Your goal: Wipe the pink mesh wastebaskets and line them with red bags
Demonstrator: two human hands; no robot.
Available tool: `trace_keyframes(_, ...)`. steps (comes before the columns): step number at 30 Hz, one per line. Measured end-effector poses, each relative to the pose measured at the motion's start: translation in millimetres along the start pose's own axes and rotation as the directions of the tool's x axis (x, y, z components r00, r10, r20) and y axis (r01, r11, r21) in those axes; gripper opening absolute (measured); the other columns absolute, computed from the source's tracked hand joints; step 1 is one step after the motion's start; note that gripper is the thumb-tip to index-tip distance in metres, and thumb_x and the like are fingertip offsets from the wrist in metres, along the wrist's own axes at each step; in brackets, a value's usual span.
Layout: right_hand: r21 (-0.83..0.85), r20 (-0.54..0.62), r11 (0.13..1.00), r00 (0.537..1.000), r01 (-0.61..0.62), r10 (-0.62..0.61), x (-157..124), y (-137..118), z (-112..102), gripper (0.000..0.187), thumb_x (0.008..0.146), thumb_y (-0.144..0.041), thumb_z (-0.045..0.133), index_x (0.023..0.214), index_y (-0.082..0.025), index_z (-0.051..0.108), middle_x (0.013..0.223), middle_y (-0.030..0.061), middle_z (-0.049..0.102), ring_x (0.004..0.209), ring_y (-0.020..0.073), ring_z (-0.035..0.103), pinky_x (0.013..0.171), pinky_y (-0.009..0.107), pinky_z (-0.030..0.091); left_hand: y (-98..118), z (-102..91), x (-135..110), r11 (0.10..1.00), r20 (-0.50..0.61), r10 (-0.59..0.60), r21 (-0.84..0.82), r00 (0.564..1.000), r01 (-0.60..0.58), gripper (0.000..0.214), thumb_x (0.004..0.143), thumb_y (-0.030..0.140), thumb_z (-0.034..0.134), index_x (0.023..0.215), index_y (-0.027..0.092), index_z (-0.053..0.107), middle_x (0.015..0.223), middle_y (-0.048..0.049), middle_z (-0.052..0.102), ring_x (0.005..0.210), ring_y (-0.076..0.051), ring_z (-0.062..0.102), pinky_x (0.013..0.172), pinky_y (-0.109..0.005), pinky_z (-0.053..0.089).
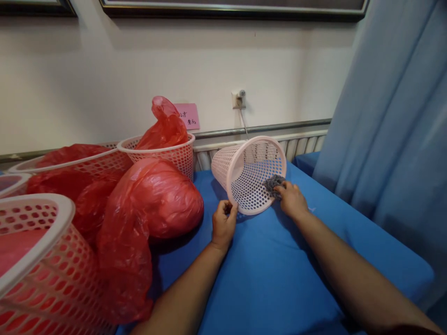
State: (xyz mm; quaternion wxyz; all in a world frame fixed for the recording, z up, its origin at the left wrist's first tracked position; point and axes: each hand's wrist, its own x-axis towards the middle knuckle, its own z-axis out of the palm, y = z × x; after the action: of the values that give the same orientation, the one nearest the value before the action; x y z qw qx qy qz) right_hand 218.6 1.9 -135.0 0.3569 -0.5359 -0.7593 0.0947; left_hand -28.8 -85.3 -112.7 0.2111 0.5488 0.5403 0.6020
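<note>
Beneath the tipped basket point(249, 188) spreads a blue table cover point(279, 279), the largest thing in view, running from the wall to the near edge. Right of the tipped basket hangs a blue curtain point(394, 130), well apart from it. Left of the tipped basket lies a full red bag point(157, 200), tied off and bulging, with more red plastic slumped beside it. Farther left and nearer the camera stands a pink perforated bin point(38, 270). A second upright bin point(174, 156) stands just left of the tipped basket and a little behind it, with a red liner poking out of its top.

The tipped basket itself is pink and perforated. It lies on its side near the middle of the cover, its open mouth turned toward the camera.

The left hand point(223, 223) is at the lower left of its rim, fingers curled and pinching the rim edge. The right hand point(291, 200) is at the lower right of the rim, fingers pressed together on a grey pad point(273, 182) that touches the inside wall just within the mouth.

Above the tipped basket, on the wall, sit a pink note point(188, 115) and a socket point(239, 99).
</note>
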Motion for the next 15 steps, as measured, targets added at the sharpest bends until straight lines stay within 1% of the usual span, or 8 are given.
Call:
trace_keyframes(2, 0.046, 0.068, 0.997, 0.995, 0.064, -0.067, -5, -9, 6, 0.051, 0.070, 0.000, 0.054, 0.111, -0.024, 0.073, 0.119, 0.0098, 0.062, 0.107, 0.0254, 0.057, 0.100, 0.043, 0.045, 0, 1.9, -2, 1.000, 0.000, 0.005, 0.011, 1.000, -0.005, 0.022, 0.089, 0.041, 0.062, 0.084, 0.019, 0.062, 0.077, 0.0010, 0.065, 0.072, -0.015, 0.060, 0.068, -0.024, 0.047)
trace_keyframes(5, 0.301, 0.200, 0.928, 0.938, 0.218, -0.284, -19, -36, 22, 0.058, 0.067, -0.001, 0.058, 0.117, -0.027, 0.070, 0.114, 0.0048, 0.063, 0.109, 0.0207, 0.059, 0.101, 0.037, 0.047, -7, 6.1, -4, 0.999, 0.051, -0.025, 0.023, 0.998, 0.024, 0.020, 0.088, 0.039, 0.063, 0.088, 0.018, 0.066, 0.085, -0.0025, 0.072, 0.078, -0.018, 0.065, 0.073, -0.027, 0.050)
trace_keyframes(7, 0.434, 0.216, 0.867, 0.906, 0.246, -0.365, -28, -52, 32, 0.060, 0.070, -0.005, 0.063, 0.125, -0.028, 0.065, 0.118, 0.0048, 0.060, 0.114, 0.0198, 0.058, 0.105, 0.037, 0.046, -13, 8.4, -4, 0.999, 0.086, -0.042, 0.035, 0.995, 0.039, 0.018, 0.085, 0.034, 0.066, 0.093, 0.018, 0.070, 0.092, -0.0057, 0.076, 0.085, -0.021, 0.069, 0.079, -0.030, 0.052)
trace_keyframes(8, 0.444, 0.213, 0.863, 0.907, 0.242, -0.364, -31, -58, 35, 0.060, 0.071, -0.009, 0.067, 0.129, -0.028, 0.063, 0.123, 0.0056, 0.058, 0.119, 0.0208, 0.057, 0.107, 0.039, 0.045, -15, 9.1, -4, 0.998, 0.095, -0.050, 0.042, 0.994, 0.046, 0.018, 0.084, 0.032, 0.067, 0.094, 0.018, 0.071, 0.095, -0.0069, 0.077, 0.088, -0.023, 0.070, 0.081, -0.032, 0.053)
trace_keyframes(10, 0.381, 0.211, 0.896, 0.922, 0.229, -0.326, -36, -64, 36, 0.068, 0.071, -0.020, 0.077, 0.135, -0.028, 0.058, 0.138, 0.0088, 0.050, 0.131, 0.0255, 0.049, 0.113, 0.044, 0.040, -17, 8.6, -3, 0.997, 0.100, -0.060, 0.060, 0.993, 0.054, 0.018, 0.084, 0.032, 0.067, 0.093, 0.018, 0.072, 0.093, -0.0074, 0.077, 0.087, -0.024, 0.070, 0.079, -0.032, 0.053)
trace_keyframes(12, 0.261, 0.232, 0.938, 0.928, 0.228, -0.290, -36, -65, 32, 0.079, 0.068, -0.021, 0.081, 0.141, -0.027, 0.053, 0.151, 0.0103, 0.040, 0.138, 0.0289, 0.042, 0.115, 0.046, 0.037, -16, 5.0, 0, 0.996, 0.096, -0.057, 0.076, 0.994, 0.050, 0.019, 0.085, 0.035, 0.066, 0.091, 0.018, 0.072, 0.087, -0.0057, 0.076, 0.078, -0.022, 0.069, 0.072, -0.030, 0.052)
trace_keyframes(13, 0.185, 0.257, 0.956, 0.928, 0.226, -0.269, -34, -64, 28, 0.078, 0.069, -0.017, 0.079, 0.142, -0.028, 0.052, 0.153, 0.0095, 0.039, 0.138, 0.0286, 0.043, 0.114, 0.045, 0.039, -14, 1.8, 2, 0.995, 0.083, -0.050, 0.085, 0.995, 0.043, 0.021, 0.087, 0.038, 0.064, 0.089, 0.018, 0.071, 0.083, -0.0043, 0.075, 0.074, -0.021, 0.067, 0.069, -0.029, 0.050)
trace_keyframes(15, 0.042, 0.291, 0.978, 0.934, 0.204, -0.208, -28, -60, 18, 0.065, 0.076, -0.006, 0.066, 0.137, -0.029, 0.057, 0.149, 0.0087, 0.047, 0.130, 0.0272, 0.051, 0.108, 0.043, 0.045, -9, -6.3, 6, 0.994, 0.022, -0.026, 0.107, 0.999, 0.023, 0.025, 0.090, 0.043, 0.061, 0.083, 0.019, 0.066, 0.076, -0.0012, 0.069, 0.068, -0.017, 0.061, 0.064, -0.026, 0.046)
